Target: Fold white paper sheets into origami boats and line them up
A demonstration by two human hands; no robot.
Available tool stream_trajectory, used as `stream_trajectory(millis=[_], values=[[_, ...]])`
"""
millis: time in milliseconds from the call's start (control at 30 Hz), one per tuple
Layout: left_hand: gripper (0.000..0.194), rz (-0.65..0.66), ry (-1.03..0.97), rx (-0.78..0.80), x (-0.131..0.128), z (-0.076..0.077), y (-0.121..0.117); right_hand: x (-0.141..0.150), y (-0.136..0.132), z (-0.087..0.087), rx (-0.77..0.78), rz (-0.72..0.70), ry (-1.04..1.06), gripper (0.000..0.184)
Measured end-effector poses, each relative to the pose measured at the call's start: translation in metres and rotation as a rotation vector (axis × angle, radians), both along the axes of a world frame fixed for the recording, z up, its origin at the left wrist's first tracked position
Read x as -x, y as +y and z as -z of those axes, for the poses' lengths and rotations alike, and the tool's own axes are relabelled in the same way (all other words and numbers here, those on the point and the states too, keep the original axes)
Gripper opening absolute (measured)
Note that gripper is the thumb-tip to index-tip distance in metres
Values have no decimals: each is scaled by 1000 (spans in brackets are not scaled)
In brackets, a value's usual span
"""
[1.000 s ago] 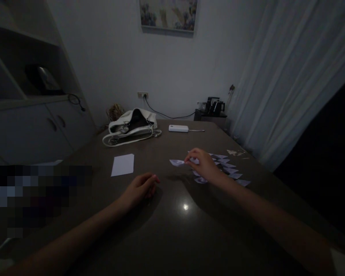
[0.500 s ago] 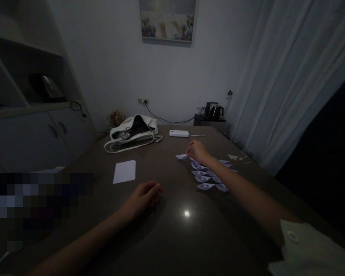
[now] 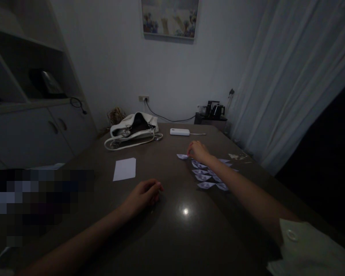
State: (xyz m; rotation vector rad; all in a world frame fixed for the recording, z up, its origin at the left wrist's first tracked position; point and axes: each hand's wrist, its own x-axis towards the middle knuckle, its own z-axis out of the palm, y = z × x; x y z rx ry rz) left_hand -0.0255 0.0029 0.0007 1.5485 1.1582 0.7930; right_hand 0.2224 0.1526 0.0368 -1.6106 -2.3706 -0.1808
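Observation:
A small folded paper boat [image 3: 182,156] is at the far left end of the paper boats, pinched at its right tip by my right hand [image 3: 199,152]. Under and beside my right forearm, several more white paper boats [image 3: 202,178] stand in close rows, some partly hidden by the arm. My left hand [image 3: 146,194] rests on the table with its fingers curled in, and nothing shows in it. Beyond it to the left lies a stack of white paper sheets [image 3: 124,170].
A white handbag [image 3: 135,132] with its strap lies at the back left of the brown table [image 3: 172,237]. A white power bank [image 3: 179,132] with a short cable is at the back centre. Pale marks [image 3: 238,156] spot the right side. A blurred patch covers the left.
The view has tilted slightly, so things sit a little higher in it. Both hands keep almost the same place, the right one still at the paper boat.

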Motion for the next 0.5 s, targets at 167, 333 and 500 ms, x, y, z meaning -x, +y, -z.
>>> stream_trajectory(millis=[167,333,500], values=[[40,16,9,3,1,4,3,0,1,3,-2,-10,3,9],[39,23,8,-3,2,7,6,0,-4,1,-11,-37,27,9],[39,27,53,5,3,6,2,9,-29,-5,-31,-112,64,13]])
